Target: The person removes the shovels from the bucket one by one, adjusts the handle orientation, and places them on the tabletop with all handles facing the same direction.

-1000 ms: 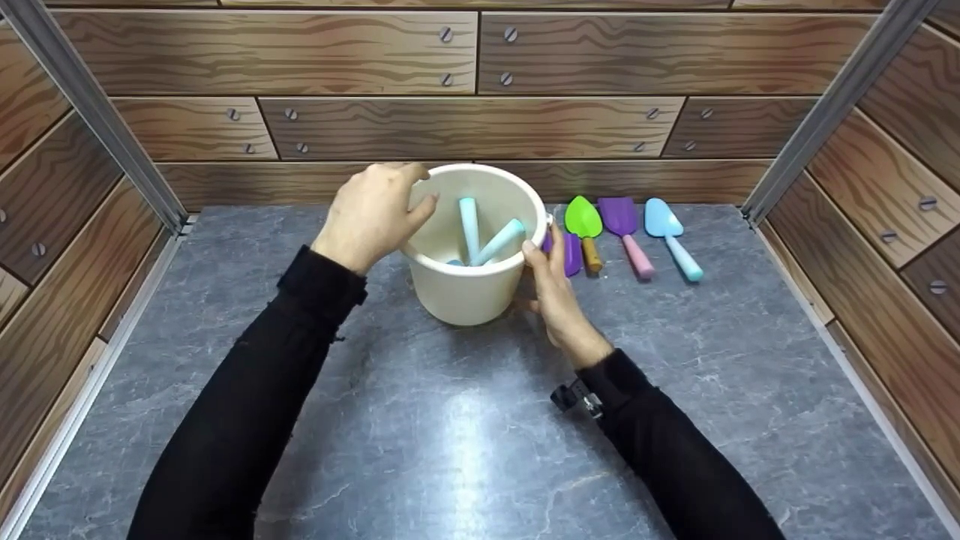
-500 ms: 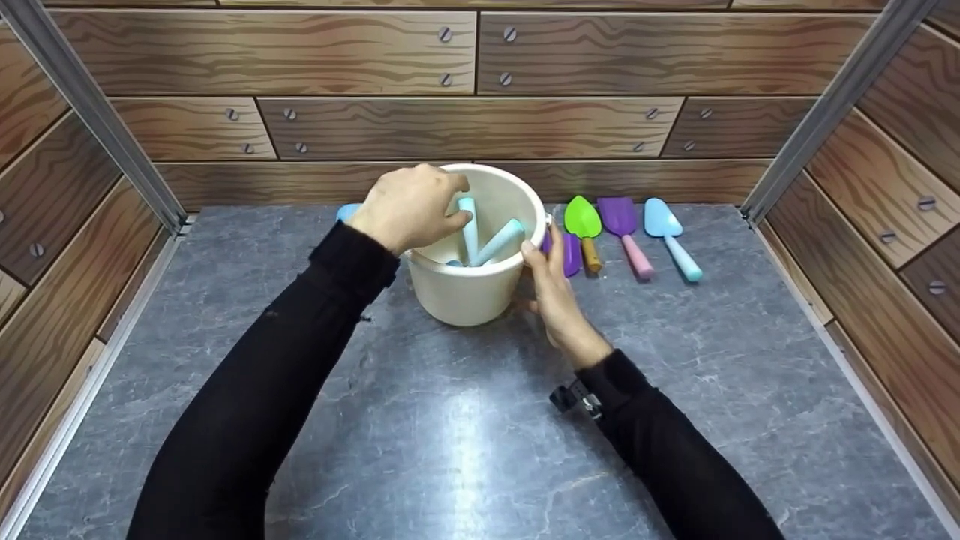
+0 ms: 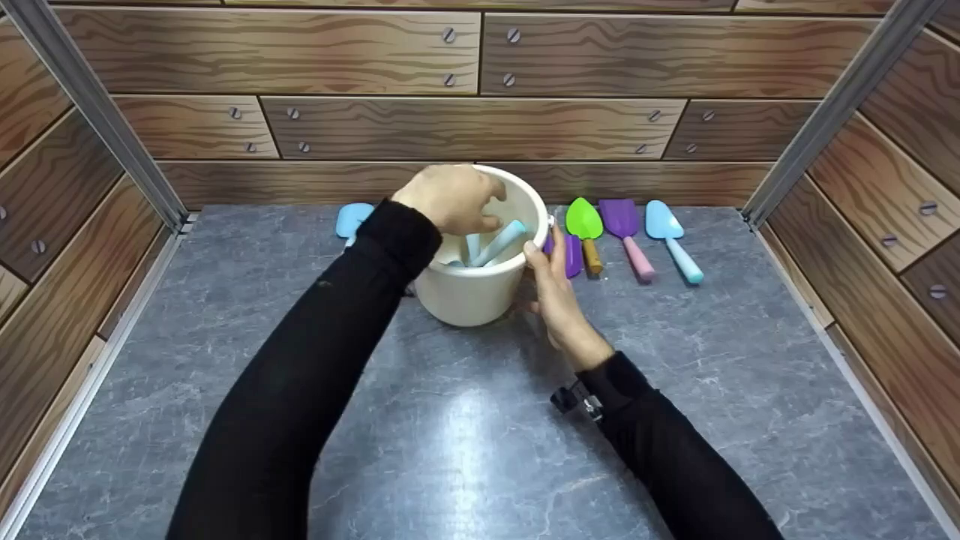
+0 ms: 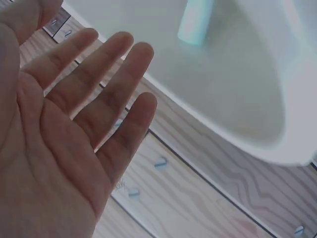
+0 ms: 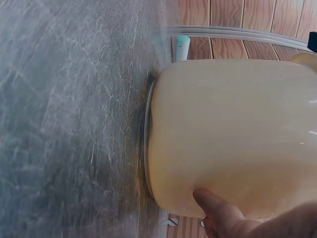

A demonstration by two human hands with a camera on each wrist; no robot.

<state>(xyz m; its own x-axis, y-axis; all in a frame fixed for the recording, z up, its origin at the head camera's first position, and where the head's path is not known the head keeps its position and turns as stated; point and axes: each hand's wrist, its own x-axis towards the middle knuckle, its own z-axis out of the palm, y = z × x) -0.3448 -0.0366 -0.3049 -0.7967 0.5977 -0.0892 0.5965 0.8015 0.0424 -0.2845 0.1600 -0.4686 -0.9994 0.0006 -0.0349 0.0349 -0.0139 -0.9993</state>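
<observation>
Bucket (image 3: pixel 469 296): cream-white, it stood upright on the grey desk (image 3: pixel 450 450), near the wood-patterned back wall (image 3: pixel 375 60).
Inside it: two light-blue handles (image 3: pixel 501 244) rose at different slants, their lower ends close together; what lay beneath them was mostly hidden.
Left hand (image 3: pixel 454 199): above the bucket's mouth, wide, fingers apart and palm bare, near the handles; whether it touched the rim, I could not tell.
Right hand (image 3: pixel 562 307): against the bucket's outer right side, fingers fairly straight and spread, thumb just below the rim.
Right of the bucket: a purple blade (image 3: pixel 573 256), partly hidden, then a green shovel (image 3: pixel 583 217) with a brown handle, a pink-handled purple shovel (image 3: pixel 619 217) and a light-blue trowel (image 3: pixel 663 220), side by side.
Left of the bucket: a blue scoop (image 3: pixel 352 217), partly behind the black left sleeve (image 3: pixel 300 375).
</observation>
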